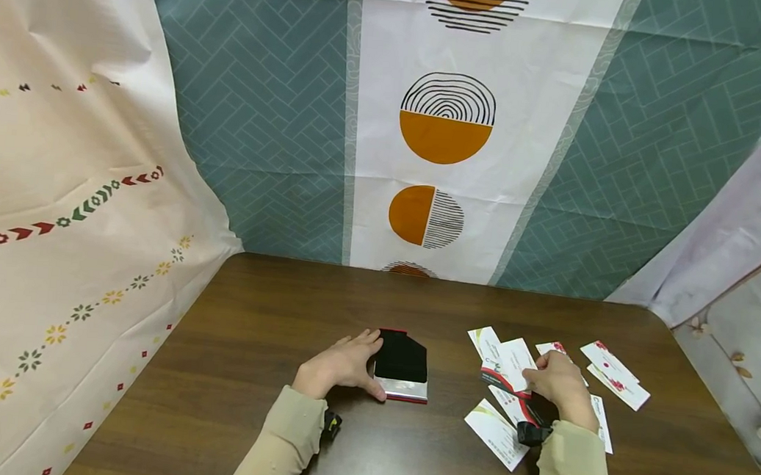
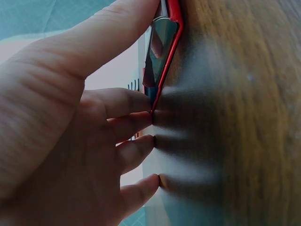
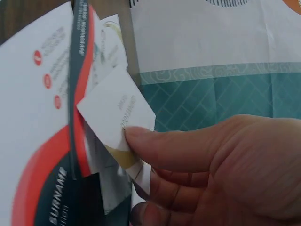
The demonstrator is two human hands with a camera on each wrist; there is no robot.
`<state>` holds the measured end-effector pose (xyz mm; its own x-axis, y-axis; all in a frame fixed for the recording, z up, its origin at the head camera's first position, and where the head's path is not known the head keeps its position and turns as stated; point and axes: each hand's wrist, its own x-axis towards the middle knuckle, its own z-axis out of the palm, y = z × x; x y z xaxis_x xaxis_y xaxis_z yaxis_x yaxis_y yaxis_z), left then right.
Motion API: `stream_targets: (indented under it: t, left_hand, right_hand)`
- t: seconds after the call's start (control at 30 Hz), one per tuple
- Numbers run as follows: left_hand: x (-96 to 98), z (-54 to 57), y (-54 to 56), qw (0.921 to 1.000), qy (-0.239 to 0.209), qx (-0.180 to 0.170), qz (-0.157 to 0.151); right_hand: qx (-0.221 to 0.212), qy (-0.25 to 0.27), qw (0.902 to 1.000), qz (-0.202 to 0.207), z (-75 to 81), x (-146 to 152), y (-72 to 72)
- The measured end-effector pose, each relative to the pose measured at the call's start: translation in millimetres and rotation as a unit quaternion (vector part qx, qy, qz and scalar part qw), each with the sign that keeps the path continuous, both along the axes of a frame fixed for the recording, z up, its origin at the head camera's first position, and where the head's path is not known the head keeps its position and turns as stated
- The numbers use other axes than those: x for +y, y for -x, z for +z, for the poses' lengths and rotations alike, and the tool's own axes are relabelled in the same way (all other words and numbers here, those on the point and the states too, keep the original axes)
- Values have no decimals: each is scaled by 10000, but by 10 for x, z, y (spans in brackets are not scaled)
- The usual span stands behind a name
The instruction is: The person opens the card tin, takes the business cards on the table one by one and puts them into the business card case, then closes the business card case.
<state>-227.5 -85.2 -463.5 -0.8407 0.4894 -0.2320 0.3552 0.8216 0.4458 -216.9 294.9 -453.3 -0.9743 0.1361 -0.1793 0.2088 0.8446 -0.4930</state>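
Note:
An open card holder (image 1: pixel 402 357) with a black inside, a silvery front strip and red edges lies mid-table. My left hand (image 1: pixel 345 364) holds it at its left side, thumb by the front corner and index finger near the back. In the left wrist view, the holder's red edge (image 2: pixel 175 44) runs along the tabletop, and the other fingertips touch down beside it. On the right, my right hand (image 1: pixel 557 382) pinches a white business card (image 3: pixel 120 101) with a yellow-green band between thumb and fingers. Red-and-black cards (image 3: pixel 33 108) lie just beneath it.
Several loose business cards spread around my right hand, including a white one (image 1: pixel 496 433) in front, flowered ones (image 1: pixel 619 375) to the right and one (image 1: pixel 482 340) behind. Patterned cloths hang behind the brown table (image 1: pixel 249 317) and along both sides.

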Motion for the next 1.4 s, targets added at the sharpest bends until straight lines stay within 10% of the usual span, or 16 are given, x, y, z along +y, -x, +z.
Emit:
stream_targets:
  t: [0.73,1.4]
  left_hand:
    - [-6,-20,8,10000,34,3,12]
    - [-12,-27,11,10000,54,25,10]
  right_hand:
    - [1192,240,9915,470,328,-395,-57]
    - [1539,525,9815,1010,160,-939,146]
